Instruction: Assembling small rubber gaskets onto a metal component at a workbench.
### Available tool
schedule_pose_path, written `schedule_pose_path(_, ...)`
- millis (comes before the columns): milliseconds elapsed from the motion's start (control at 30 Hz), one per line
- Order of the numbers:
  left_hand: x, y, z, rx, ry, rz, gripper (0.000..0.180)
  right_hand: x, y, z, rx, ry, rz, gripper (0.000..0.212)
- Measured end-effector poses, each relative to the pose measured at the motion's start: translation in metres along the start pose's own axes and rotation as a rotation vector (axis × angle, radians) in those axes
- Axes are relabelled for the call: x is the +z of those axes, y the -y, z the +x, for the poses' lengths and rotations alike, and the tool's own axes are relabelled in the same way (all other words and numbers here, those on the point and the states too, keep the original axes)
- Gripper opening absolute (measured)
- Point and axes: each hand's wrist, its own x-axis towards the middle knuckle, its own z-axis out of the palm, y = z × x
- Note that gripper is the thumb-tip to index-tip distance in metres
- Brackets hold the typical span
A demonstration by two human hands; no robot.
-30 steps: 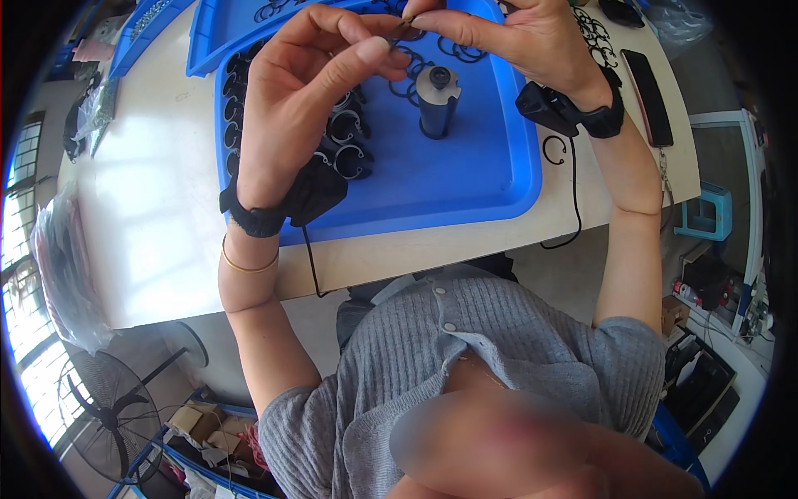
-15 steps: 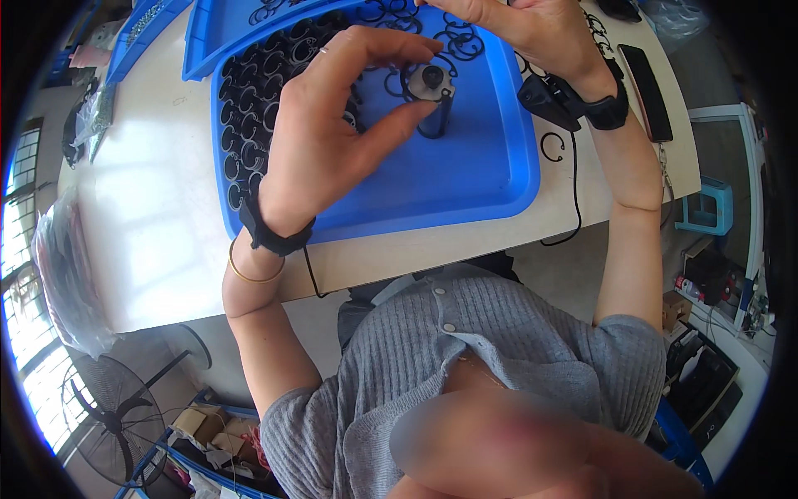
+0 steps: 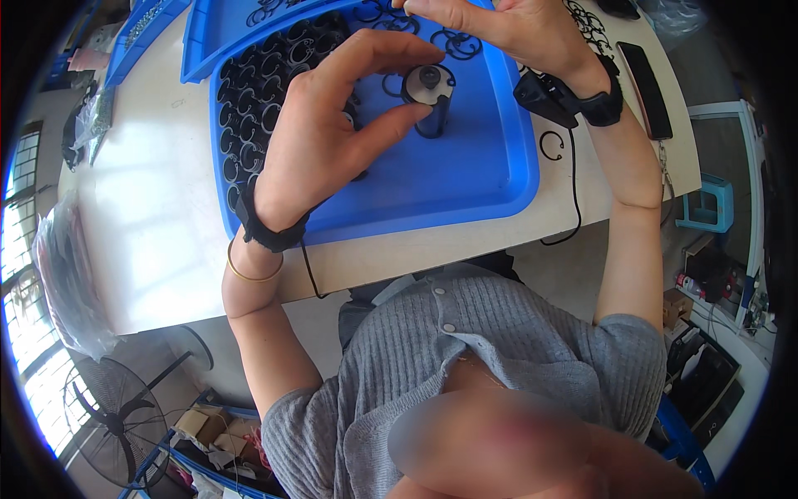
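My left hand [image 3: 320, 125] curves around the top of an upright black cylinder [image 3: 431, 125], fingers on its far side and thumb at its near edge. A pale metal face with a dark round knob [image 3: 430, 76] in its middle tops the cylinder. It stands in a blue tray [image 3: 465, 187]. Beyond it, my right hand [image 3: 519, 33] reaches leftward with the thumb stretched out. Its other fingers are cut off by the upper edge, so what it holds is hidden. Loose black retaining rings [image 3: 457, 43] lie in the tray near the cylinder.
Rows of black cylindrical parts [image 3: 249, 125] fill the tray's left side. One retaining ring [image 3: 551, 145] lies on the table [image 3: 166, 241] right of the tray, near a black cable [image 3: 575, 187]. Farther right is a dark phone-like slab [image 3: 645, 91]. Another blue tray [image 3: 199, 46] stands behind.
My right hand has moved slightly left. My left hand has shifted a little left, its thumb drawing back along the cylinder's near edge. The cylinder remains upright in nearly the same place.
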Motion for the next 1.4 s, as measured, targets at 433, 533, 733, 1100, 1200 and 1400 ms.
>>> schedule_pose_path(433, 0.001, -0.001, 0.000, -0.016, -0.005, 0.021, 0.047, 0.004, 0.004, -0.001, 0.101, 0.068, -0.044, 0.013)
schedule_pose_path(533, 0.002, 0.000, -0.001, -0.020, -0.012, 0.017, 0.048, 0.005, -0.001, -0.001, 0.092, 0.066, -0.048, 0.012)
schedule_pose_path(733, 0.006, 0.004, 0.000, 0.050, -0.096, 0.070, 0.044, 0.006, 0.001, -0.001, 0.070, 0.080, -0.072, 0.012)
schedule_pose_path(1100, 0.005, 0.002, -0.001, 0.025, -0.083, 0.112, 0.047, 0.008, -0.002, -0.001, 0.084, 0.107, -0.075, 0.014)
schedule_pose_path(1200, 0.005, 0.006, 0.000, 0.078, -0.122, 0.106, 0.045, 0.009, -0.001, -0.002, 0.103, 0.106, -0.067, 0.014)
schedule_pose_path(1400, 0.007, 0.002, -0.001, 0.069, -0.118, 0.148, 0.045, 0.010, 0.000, -0.001, 0.121, 0.125, -0.086, 0.013)
